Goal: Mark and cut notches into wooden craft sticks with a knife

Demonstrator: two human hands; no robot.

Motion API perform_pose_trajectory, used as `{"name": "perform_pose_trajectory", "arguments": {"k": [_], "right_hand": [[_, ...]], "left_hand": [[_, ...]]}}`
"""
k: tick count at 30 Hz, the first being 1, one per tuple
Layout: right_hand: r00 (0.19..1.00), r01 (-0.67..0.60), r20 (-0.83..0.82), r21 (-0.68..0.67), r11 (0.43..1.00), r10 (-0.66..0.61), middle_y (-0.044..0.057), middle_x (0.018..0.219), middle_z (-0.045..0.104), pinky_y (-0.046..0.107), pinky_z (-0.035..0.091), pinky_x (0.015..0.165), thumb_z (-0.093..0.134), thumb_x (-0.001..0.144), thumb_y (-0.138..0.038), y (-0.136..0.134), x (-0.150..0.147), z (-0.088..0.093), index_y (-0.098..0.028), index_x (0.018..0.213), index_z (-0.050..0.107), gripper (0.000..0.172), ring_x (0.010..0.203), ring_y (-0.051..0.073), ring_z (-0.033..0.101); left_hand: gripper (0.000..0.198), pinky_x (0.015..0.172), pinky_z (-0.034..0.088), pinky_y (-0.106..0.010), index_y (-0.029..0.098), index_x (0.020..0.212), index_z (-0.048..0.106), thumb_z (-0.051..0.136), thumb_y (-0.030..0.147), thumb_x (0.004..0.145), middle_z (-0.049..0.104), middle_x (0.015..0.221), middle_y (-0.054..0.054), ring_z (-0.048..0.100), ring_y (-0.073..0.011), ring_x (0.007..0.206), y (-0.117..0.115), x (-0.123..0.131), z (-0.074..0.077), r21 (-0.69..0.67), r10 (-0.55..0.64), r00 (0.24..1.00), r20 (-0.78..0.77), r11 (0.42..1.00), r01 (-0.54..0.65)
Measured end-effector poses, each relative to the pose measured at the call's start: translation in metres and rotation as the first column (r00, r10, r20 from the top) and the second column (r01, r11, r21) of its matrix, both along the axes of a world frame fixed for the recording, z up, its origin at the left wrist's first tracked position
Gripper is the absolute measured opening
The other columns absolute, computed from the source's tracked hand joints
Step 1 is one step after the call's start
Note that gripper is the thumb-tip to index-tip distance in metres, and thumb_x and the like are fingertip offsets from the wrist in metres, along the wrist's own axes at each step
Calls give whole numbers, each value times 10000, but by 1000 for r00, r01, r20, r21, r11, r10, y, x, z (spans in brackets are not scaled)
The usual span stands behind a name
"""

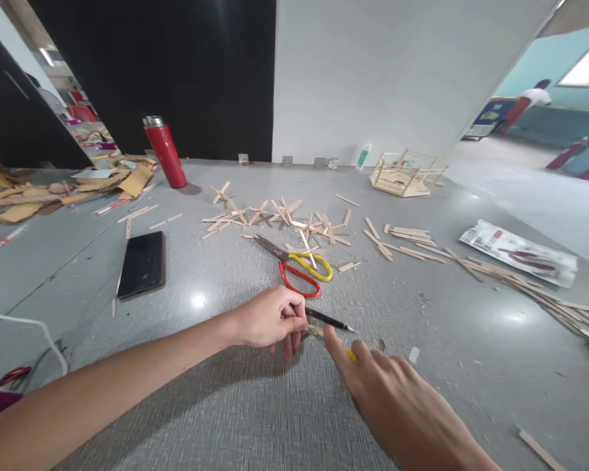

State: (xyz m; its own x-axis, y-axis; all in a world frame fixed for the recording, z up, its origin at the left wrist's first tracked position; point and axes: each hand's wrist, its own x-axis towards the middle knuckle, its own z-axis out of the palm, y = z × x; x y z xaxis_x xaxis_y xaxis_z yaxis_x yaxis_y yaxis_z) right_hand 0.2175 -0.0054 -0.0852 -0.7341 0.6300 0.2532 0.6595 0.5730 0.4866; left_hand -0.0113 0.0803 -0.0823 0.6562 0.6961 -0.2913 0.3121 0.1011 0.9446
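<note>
My left hand (278, 322) is closed, thumb and fingers pinching a thin wooden strip (315, 331) low over the table. My right hand (380, 376) is just to the right, its index finger stretched along a yellow tool (350, 354) that it grips. Most of that tool is hidden under the fingers, so its kind does not show. A black pen (330, 319) lies right behind the strip, its tip to the right. Beyond my left hand rest scissors (285, 257) with one red and one yellow handle, blades apart.
Small wood pieces (279, 212) lie scattered behind the scissors. Longer strips (515, 278) and a white packet (520, 252) are at right. A wooden frame model (405, 173) and glue tube (364, 157) stand by the partition. A phone (142, 265) and red bottle (165, 152) are left.
</note>
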Motion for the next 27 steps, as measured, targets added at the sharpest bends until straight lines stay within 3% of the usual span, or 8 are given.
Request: {"name": "perform_pose_trajectory", "arguments": {"k": [3,10,15,18,21,23,25,27], "right_hand": [[999,-1,-54,-57,998,-2,7,729,676,314,574,438,478,680,86,1,1,-3,-39,1342,592,684,470,178,670],[998,30,51,6,1000,-30,39,774,698,334,580,455,511,681,98,-3,-3,-4,-42,1356,603,696,499,195,682],[996,35,-73,-139,990,-46,17,847,714,340,597,497,526,744,86,3,10,-8,-115,1434,546,719,566,205,721],[979,6,-194,-275,961,-62,7,842,718,308,581,495,514,888,35,8,20,-6,-129,1504,477,638,575,194,730],[909,-30,-411,-244,969,-75,55,878,772,276,570,509,425,1075,-116,14,28,1,-125,1504,480,433,635,196,768],[838,38,-529,-193,981,-136,99,1000,819,271,579,523,393,1122,-202,18,32,5,-156,1476,526,381,706,210,805],[782,120,-584,-201,972,-217,113,1087,831,270,594,528,396,1129,-247,23,36,6,-178,1446,574,370,736,218,821],[784,157,-561,-236,959,-266,115,1089,834,293,627,567,399,1127,-267,26,39,2,-182,1450,590,385,758,230,827]], "left_hand": [[187,390,391,-192,205,806,500,558,228,982,663,628,19,660,-134,463,0,1,1,-8,2,1000,1,1000,-2],[191,387,386,-180,200,812,512,578,239,987,663,628,18,658,-124,463,0,0,1,-11,-4,1000,17,1000,4],[183,388,395,-181,200,826,514,597,254,980,696,651,2,675,-135,473,4,-1,-3,-55,-34,999,38,998,36],[221,395,419,-197,191,828,531,661,317,955,712,662,-21,680,-150,479,7,-3,-1,-59,-2,1000,32,998,4],[243,416,447,-208,174,848,563,665,362,965,718,709,-44,699,-154,531,7,-6,16,5,135,990,50,991,-135],[235,464,488,-213,165,929,593,611,385,1008,740,815,-69,730,-152,616,2,-8,35,72,239,964,113,966,-248],[256,502,517,-219,171,1074,606,556,421,1043,747,895,-74,745,-153,675,-9,-8,57,124,309,931,195,933,-336],[302,499,524,-217,182,1149,624,546,456,1050,747,909,-63,746,-153,679,-25,-6,78,150,347,901,262,907,-393]]}}
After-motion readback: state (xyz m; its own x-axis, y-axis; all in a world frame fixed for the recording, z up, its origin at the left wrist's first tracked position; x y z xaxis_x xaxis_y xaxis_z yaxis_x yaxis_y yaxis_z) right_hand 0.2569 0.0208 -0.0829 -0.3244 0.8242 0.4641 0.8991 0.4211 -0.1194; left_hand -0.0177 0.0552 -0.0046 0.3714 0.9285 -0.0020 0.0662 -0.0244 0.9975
